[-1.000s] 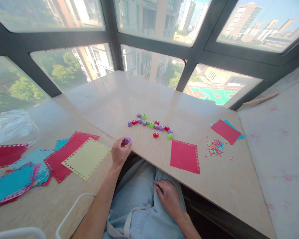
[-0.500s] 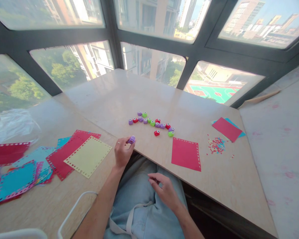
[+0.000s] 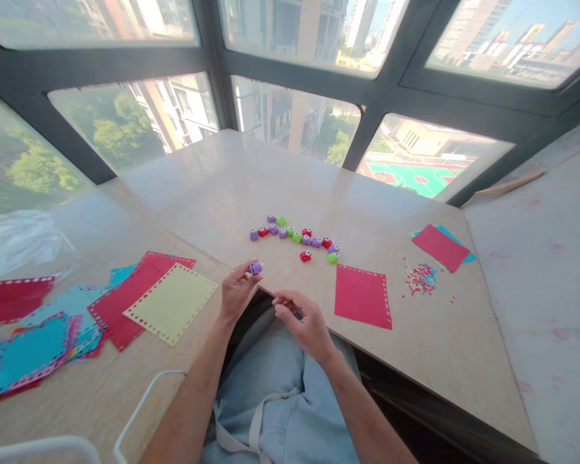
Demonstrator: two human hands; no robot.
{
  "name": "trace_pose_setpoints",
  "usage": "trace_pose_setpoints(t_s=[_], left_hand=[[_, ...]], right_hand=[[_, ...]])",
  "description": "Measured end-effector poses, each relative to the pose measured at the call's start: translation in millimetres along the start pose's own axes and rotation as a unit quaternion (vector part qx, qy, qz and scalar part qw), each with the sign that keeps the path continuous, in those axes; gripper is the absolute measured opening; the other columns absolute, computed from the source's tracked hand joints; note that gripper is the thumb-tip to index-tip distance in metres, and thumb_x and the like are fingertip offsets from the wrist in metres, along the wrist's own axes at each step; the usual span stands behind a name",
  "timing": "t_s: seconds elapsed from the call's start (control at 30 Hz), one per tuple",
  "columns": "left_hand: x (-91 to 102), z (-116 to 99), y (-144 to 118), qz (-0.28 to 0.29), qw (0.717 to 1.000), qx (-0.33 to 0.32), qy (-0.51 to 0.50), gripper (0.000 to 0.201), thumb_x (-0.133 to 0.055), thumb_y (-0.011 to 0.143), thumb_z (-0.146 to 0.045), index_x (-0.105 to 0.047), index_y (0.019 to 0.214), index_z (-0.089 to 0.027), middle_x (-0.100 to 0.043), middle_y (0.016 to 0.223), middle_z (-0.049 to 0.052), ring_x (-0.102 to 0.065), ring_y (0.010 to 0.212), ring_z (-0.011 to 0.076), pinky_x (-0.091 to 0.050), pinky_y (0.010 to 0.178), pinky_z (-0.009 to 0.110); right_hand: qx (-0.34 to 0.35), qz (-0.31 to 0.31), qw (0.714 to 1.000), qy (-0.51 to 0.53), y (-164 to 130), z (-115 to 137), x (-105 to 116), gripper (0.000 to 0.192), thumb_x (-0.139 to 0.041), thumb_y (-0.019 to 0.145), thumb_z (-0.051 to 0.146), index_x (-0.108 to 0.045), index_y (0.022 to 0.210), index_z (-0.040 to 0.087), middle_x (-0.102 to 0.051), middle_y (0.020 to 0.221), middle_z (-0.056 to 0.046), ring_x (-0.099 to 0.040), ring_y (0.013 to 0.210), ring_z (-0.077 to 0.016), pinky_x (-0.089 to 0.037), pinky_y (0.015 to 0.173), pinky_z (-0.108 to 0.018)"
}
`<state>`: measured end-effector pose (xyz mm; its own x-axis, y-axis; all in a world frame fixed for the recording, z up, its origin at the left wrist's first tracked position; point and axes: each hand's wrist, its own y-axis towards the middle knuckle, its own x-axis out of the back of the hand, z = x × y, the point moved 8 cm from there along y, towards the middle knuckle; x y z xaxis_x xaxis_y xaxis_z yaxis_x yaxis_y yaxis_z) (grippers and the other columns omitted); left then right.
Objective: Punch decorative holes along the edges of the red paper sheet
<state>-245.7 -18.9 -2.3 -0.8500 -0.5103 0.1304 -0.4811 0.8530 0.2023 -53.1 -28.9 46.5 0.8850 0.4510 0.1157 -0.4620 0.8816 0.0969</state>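
Between the fingertips of my left hand (image 3: 239,290) is a small purple craft punch (image 3: 256,268), held just over the table's front edge. My right hand (image 3: 302,319) hovers above my lap, fingers loosely bent and apart, with nothing in it. Beyond the hands, several purple, red and green craft punches (image 3: 296,238) stand in an uneven row on the table. One red punch (image 3: 305,256) sits apart, nearer to me. A red paper sheet (image 3: 362,296) with small holes punched along its edges lies to the right of my right hand.
On the left lie a pale yellow punched sheet (image 3: 171,303), red sheets (image 3: 125,316) and blue sheets (image 3: 31,351), overlapping. A crumpled clear plastic bag (image 3: 17,241) is behind them. At right are a heap of paper confetti (image 3: 421,280) and a red card (image 3: 442,247). Windows border the table.
My right hand has risen from my lap and moved left, closer to my left hand. The purple punch has turned a little in my left fingers.
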Motion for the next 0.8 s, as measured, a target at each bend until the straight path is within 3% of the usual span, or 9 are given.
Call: trace_pose_setpoints(t_s=[0.2, 0.37, 0.5, 0.8], left_hand=[[-14.1, -2.7, -1.5, 0.079, 0.997, -0.014, -0.003, 0.041, -0.074, 0.074, -0.044, -0.073, 0.106, -0.018, -0.072, 0.094, 0.007, -0.062, 0.08, 0.0177, -0.05, 0.073, 0.029], [-25.6, -10.4, -2.9, 0.143, 0.989, -0.021, 0.017, 0.035, -0.071, 0.076, -0.042, -0.074, 0.102, -0.019, -0.072, 0.091, 0.006, -0.063, 0.081, 0.0186, -0.05, 0.075, 0.03], [-27.4, -11.6, -3.4, 0.151, 0.987, -0.019, 0.045, 0.034, -0.071, 0.075, -0.042, -0.074, 0.101, -0.02, -0.071, 0.084, 0.004, -0.062, 0.075, 0.0174, -0.049, 0.069, 0.028], [-32.9, -18.9, -5.7, 0.157, 0.982, -0.065, 0.078, 0.027, -0.065, 0.082, -0.037, -0.074, 0.101, -0.021, -0.069, 0.08, 0.004, -0.059, 0.069, 0.0153, -0.047, 0.067, 0.027]], right_hand=[[-0.011, -0.007, 1.0, 0.025, 45.8, -18.6, 0.4, 0.044, -0.059, 0.086, 0.039, -0.054, 0.125, 0.019, -0.061, 0.114, -0.009, -0.061, 0.079, -0.0131, -0.051, 0.067, -0.025], [-0.021, 0.027, 0.999, -0.018, 58.7, -31.6, -8.2, 0.032, -0.047, 0.094, 0.045, -0.059, 0.105, 0.018, -0.065, 0.089, -0.003, -0.061, 0.074, -0.0136, -0.047, 0.063, -0.023], [-0.033, 0.013, 0.991, -0.126, 57.6, -38.2, -9.4, 0.038, -0.035, 0.099, 0.047, -0.057, 0.086, 0.019, -0.058, 0.068, 0.001, -0.055, 0.063, -0.0135, -0.04, 0.058, -0.023], [-0.039, -0.065, 0.98, -0.182, 59.7, -44.1, -6.9, 0.043, -0.028, 0.101, 0.042, -0.059, 0.082, 0.02, -0.061, 0.074, -0.004, -0.055, 0.069, -0.0168, -0.037, 0.064, -0.027]])
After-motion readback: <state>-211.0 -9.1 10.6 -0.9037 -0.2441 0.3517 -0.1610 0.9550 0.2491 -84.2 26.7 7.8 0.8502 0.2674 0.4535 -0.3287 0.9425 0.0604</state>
